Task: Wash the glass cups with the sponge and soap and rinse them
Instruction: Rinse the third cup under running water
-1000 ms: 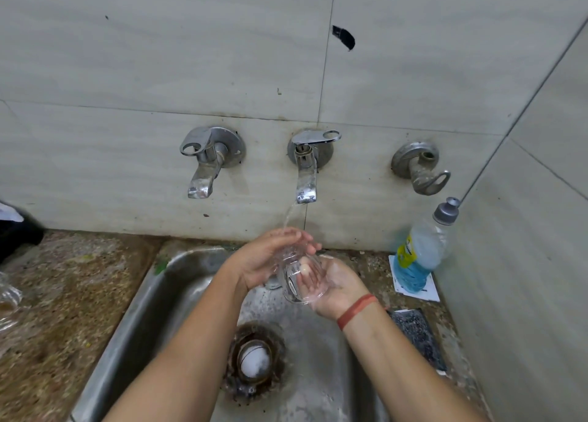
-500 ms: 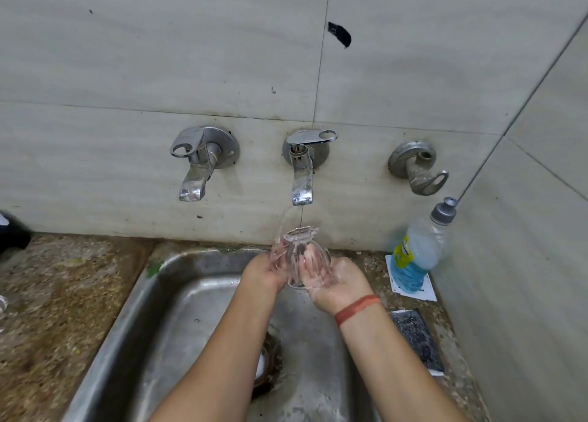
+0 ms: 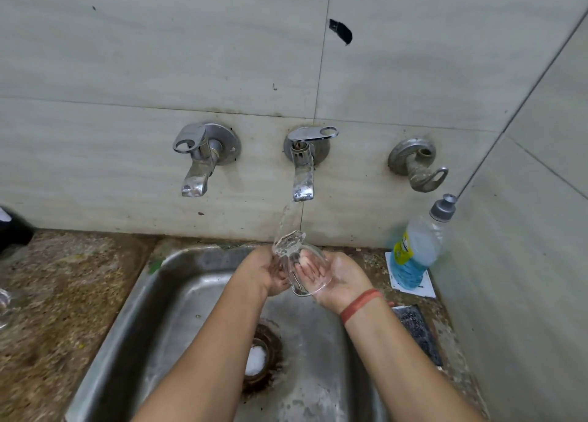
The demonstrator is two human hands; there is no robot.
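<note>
A clear glass cup (image 3: 294, 256) is tilted with its faceted base up in the water stream from the middle tap (image 3: 304, 180). My left hand (image 3: 265, 272) grips it from the left side. My right hand (image 3: 339, 277) lies palm up under the cup's mouth. Its fingers show through the glass and its thumb lies along the outside wall. A dark scrub sponge (image 3: 416, 332) lies on the counter right of the sink. The soap bottle (image 3: 413, 253) with blue liquid leans in the right corner.
The steel sink (image 3: 127, 310) has a rusty drain (image 3: 261, 358) below my arms. Another glass (image 3: 3, 307) shows at the left edge on the speckled counter (image 3: 63, 294). Two more taps (image 3: 200, 164) (image 3: 416, 167) stick out of the tiled wall. A black object (image 3: 12, 231) sits far left.
Both hands raised the cup from low in the sink up into the stream. My left hand shifted from over the cup's top to its left side.
</note>
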